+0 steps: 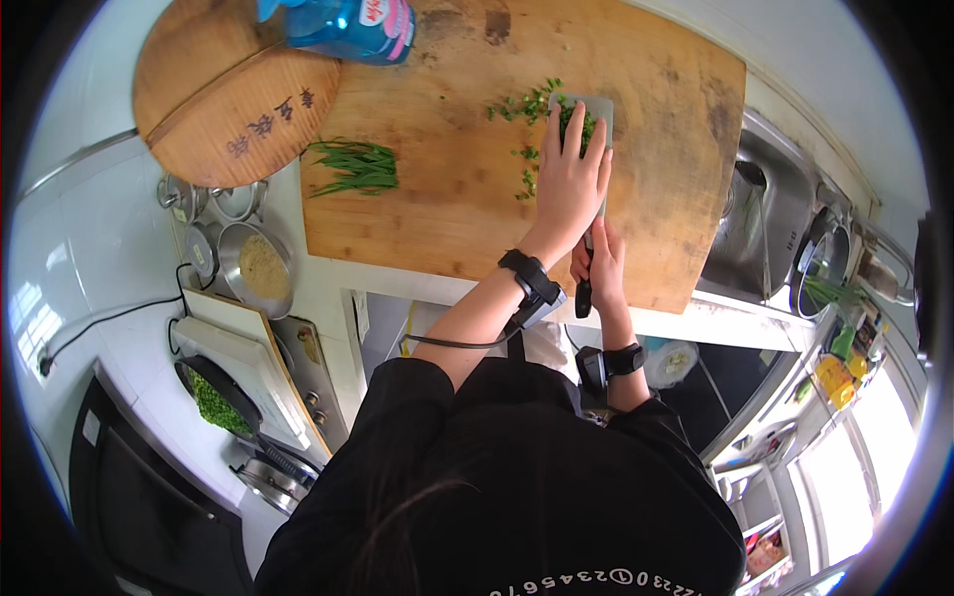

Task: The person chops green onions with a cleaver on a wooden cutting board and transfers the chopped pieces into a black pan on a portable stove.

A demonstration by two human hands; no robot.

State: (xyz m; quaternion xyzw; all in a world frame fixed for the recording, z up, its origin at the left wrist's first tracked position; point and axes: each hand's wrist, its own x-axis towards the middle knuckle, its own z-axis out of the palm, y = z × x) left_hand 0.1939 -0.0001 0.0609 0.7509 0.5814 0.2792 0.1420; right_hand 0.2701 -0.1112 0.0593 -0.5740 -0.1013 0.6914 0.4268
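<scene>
On the large wooden cutting board (462,216), a cleaver (602,112) lies flat with chopped green herbs (566,134) on its blade. My right hand (607,261) is closed around the cleaver's black handle. Spread over the blade and the chopped greens is my left hand (572,179), its palm down and its fingers pointing away from me. More chopped pieces are scattered just left of the blade. A bunch of long, uncut green stalks (361,168) rests near the board's left edge.
Round wooden lids (246,112) and a blue spray bottle (350,30) are at the upper left. A metal bowl of pale crumbs (257,270) stands left of the board, a pan of chopped greens (216,398) lower down. The steel sink (782,171) adjoins the right side.
</scene>
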